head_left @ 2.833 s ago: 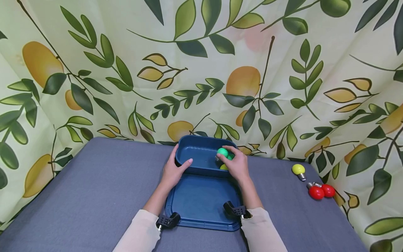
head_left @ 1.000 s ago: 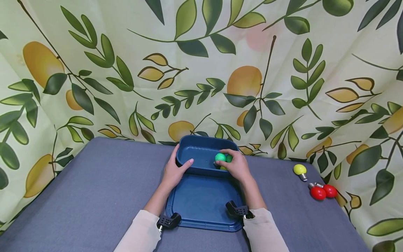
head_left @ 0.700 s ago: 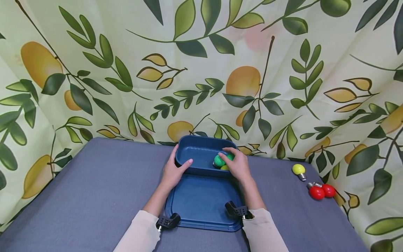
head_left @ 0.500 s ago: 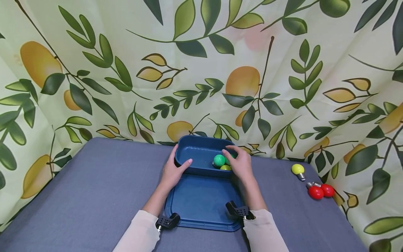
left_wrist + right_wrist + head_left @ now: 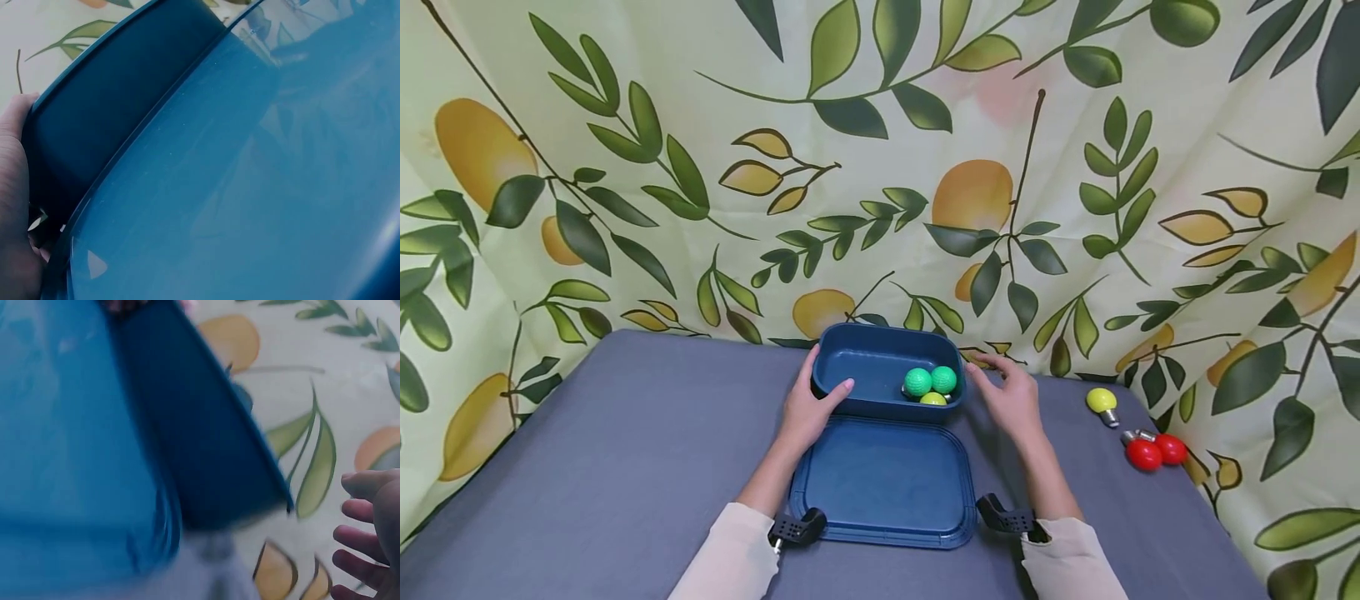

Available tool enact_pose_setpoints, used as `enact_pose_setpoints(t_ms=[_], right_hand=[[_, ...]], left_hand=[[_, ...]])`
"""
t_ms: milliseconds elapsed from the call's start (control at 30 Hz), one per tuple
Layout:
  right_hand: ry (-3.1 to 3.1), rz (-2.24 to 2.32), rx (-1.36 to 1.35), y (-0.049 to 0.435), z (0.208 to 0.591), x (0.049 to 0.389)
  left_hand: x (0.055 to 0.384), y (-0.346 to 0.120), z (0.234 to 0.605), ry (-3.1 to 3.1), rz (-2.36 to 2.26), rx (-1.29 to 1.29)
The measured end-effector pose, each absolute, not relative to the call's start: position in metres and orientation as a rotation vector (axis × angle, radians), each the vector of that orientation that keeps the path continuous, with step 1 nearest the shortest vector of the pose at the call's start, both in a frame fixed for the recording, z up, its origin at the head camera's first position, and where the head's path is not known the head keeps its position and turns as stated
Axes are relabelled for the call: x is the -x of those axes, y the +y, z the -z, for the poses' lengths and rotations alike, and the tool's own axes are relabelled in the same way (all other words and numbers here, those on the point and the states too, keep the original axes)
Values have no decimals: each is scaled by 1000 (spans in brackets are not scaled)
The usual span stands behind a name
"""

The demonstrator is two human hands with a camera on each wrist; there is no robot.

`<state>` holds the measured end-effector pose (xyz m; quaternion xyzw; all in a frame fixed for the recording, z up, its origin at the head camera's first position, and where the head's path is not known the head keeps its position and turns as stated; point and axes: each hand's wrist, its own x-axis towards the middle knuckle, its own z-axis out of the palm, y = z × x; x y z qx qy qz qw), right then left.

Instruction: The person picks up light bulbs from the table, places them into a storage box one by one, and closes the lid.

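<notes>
A dark blue box (image 5: 880,360) stands at the back of the grey table, with its flat lid (image 5: 883,479) lying in front of it. Inside the box, at its right end, lie two green bulbs (image 5: 917,382) and a yellow-green one (image 5: 933,398). My left hand (image 5: 808,407) grips the box's left end, thumb over the near rim; the left wrist view shows that hand (image 5: 12,187) against the box wall (image 5: 125,112). My right hand (image 5: 1009,392) hovers open just right of the box, holding nothing. Its spread fingers (image 5: 365,550) show beside the box (image 5: 200,450).
A yellow bulb (image 5: 1101,402) and two red bulbs (image 5: 1153,452) lie on the grey table (image 5: 625,450) to the right, near the leaf-and-lemon curtain (image 5: 880,167) that closes in the back and both sides.
My right hand lowered a green bulb into the box, let go of it, and drew away to the right. The left hand kept its hold on the box.
</notes>
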<state>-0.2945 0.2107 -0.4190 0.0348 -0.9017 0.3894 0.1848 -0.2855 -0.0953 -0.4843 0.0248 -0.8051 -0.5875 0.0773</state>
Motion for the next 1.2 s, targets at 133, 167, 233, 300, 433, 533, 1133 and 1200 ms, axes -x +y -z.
enact_pose_setpoints(t_ms=[133,167,233,300,433,533,1133,1200], right_hand=[[-2596,-1019,-65,230,427,293],[-2606,-1005,-54,234,429,292],[-2623,-977,-34,244,431,290],[-2624,-949,-20,254,432,288],[-2625,-886,-8,274,433,281],[-2628,-834,2,291,434,275],[-2650,-581,22,377,427,271],[-2687,-563,29,383,427,275]], left_hand=[[284,-102,485,-2421,1746,-92],[284,-103,485,-2426,1740,-92],[284,-106,484,-2424,1743,-89],[284,-108,483,-2421,1747,-83],[282,-111,484,-2427,1741,-85],[281,-113,486,-2437,1730,-91],[287,-100,482,-2458,1747,-60],[287,-98,482,-2457,1751,-56]])
